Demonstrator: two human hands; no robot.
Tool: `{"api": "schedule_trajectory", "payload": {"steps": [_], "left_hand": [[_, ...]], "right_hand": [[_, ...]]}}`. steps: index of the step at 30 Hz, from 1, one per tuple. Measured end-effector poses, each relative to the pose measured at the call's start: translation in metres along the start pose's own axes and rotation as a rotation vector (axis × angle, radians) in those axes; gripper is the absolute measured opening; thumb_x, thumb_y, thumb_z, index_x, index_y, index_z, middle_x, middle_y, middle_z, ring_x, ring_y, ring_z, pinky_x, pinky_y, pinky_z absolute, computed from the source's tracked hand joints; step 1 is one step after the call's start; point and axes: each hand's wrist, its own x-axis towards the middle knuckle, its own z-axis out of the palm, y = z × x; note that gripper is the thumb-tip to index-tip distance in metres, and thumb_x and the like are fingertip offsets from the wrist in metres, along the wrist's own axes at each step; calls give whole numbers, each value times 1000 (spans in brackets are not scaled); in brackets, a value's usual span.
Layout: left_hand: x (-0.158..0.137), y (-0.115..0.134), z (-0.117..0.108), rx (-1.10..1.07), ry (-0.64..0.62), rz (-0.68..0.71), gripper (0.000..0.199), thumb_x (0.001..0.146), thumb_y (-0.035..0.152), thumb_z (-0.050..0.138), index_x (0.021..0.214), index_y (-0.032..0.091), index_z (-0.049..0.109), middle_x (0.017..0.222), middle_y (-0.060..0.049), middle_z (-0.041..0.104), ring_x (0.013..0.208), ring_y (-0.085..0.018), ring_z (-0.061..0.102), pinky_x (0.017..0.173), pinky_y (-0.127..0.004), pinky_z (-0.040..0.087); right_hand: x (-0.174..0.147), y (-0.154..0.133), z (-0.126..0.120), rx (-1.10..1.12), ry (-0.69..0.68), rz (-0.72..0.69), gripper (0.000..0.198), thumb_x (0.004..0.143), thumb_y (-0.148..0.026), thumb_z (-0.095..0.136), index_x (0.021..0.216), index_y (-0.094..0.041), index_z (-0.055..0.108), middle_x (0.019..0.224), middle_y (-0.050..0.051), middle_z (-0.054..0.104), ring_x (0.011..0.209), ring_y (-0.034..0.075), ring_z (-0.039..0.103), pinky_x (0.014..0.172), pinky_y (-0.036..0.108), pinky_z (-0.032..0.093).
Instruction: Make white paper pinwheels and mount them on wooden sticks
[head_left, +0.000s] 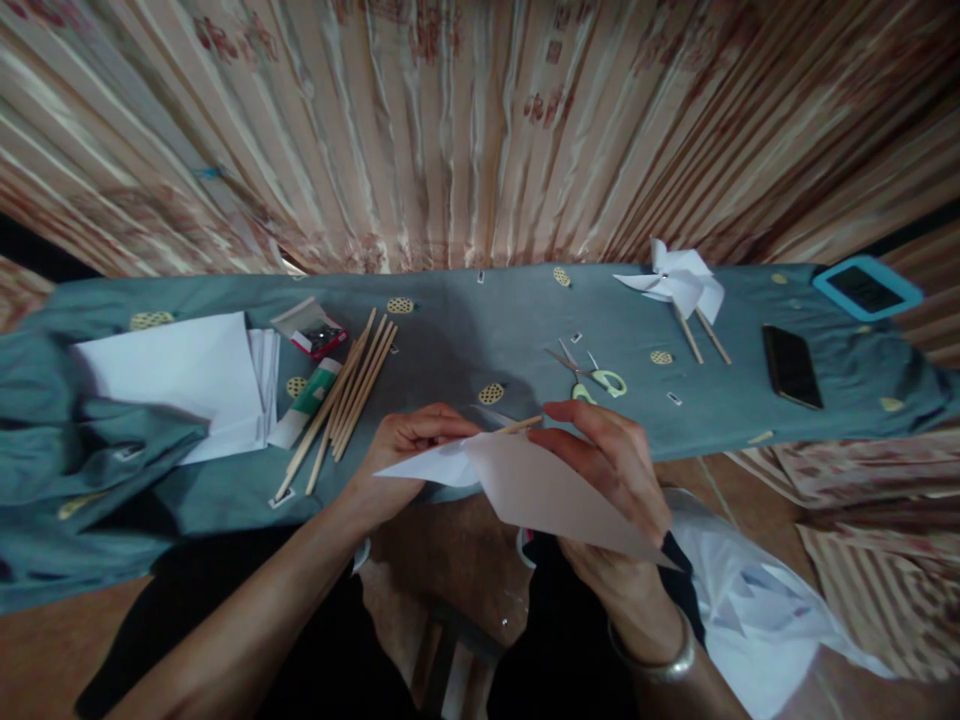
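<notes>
A white paper pinwheel (551,482) with a thin wooden stick (525,424) is held just over the table's front edge. My left hand (411,445) is closed on its left side, fingers pinching the paper near the stick. On the other side my right hand (611,465) curls round a wide paper blade, with thumb and fingertips close about the stick's end. The blades hide the pinwheel's centre and part of both hands. Beyond the right hand lie open scissors (581,375) with pale green handles.
On the cloth-covered table (450,330), several wooden sticks (352,390), a glue tube (307,400), an open small box (311,328) and stacked white paper (180,375) lie left. Finished pinwheels (682,280), a phone (792,366) and a blue-framed device (868,288) lie right. A plastic bag (757,600) holds paper scraps.
</notes>
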Motion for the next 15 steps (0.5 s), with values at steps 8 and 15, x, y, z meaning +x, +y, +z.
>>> {"api": "schedule_trajectory", "payload": {"steps": [8,15], "left_hand": [[1,2,1,36,7,-7,11,66,30,78,70,20,78,71,-5,69,67,-16,62,62,-25,47],[1,-2,2,27,65,-106,16,64,35,77,64,20,75,73,-5,68,63,-15,61,56,-24,44]], "right_hand": [[-6,5,4,87,-3,121,23,89,-14,57,110,-21,63,115,10,65,108,24,59,89,41,49],[-5,6,9,55,18,122,25,86,-6,57,105,-20,63,110,9,67,105,22,61,88,41,51]]}}
